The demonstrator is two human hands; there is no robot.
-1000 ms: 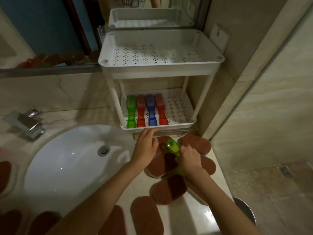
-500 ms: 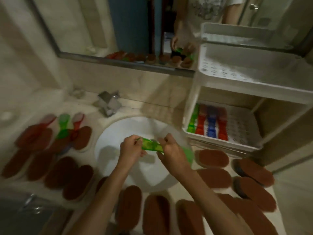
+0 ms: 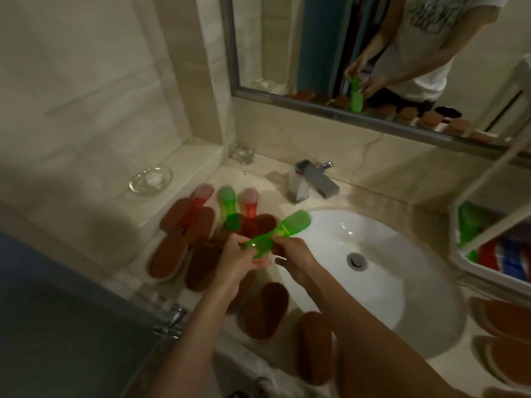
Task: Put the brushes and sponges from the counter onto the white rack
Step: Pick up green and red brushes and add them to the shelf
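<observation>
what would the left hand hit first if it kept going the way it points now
Probably the green brush lying among the brown sponges on the counter. The left hand, sharing a grip on another green brush with the right hand, points up-left; depth is unclear.

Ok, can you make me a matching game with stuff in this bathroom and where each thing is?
Things:
1. green brush
2. faucet
3. glass dish
4. white rack

Places:
A. on the ledge at the far left
B. at the right edge, brushes inside
C. held in both hands, left hand and right hand
D. behind the sink

Pairs: 1-C, 2-D, 3-A, 4-B
</observation>
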